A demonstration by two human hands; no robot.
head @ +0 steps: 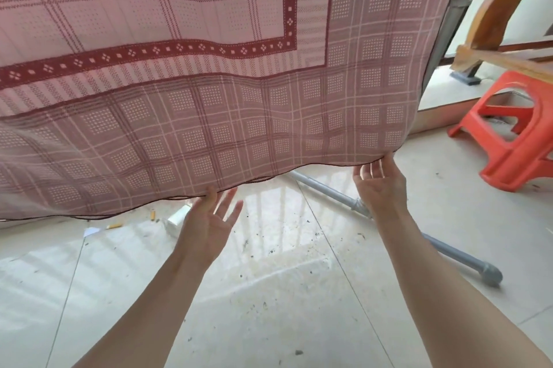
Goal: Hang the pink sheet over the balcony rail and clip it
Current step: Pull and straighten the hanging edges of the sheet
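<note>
The pink sheet (209, 83), checked with a dark red patterned border, hangs down from above and fills the upper two thirds of the view. Its dark-stitched lower hem sags above the floor. My left hand (209, 224) reaches up with fingers straight and spread, the fingertips touching the hem near its middle. My right hand (380, 188) is also raised with straight fingers, the tips touching the hem close to the sheet's lower right corner. The balcony rail is hidden behind the sheet. No clip is in view.
An orange plastic stool (514, 131) stands at the right, under a wooden frame (490, 8). A grey pipe (449, 248) lies slanted across the pale tiled floor (269, 292). Small bits of litter and a white object (176, 219) lie below the hem.
</note>
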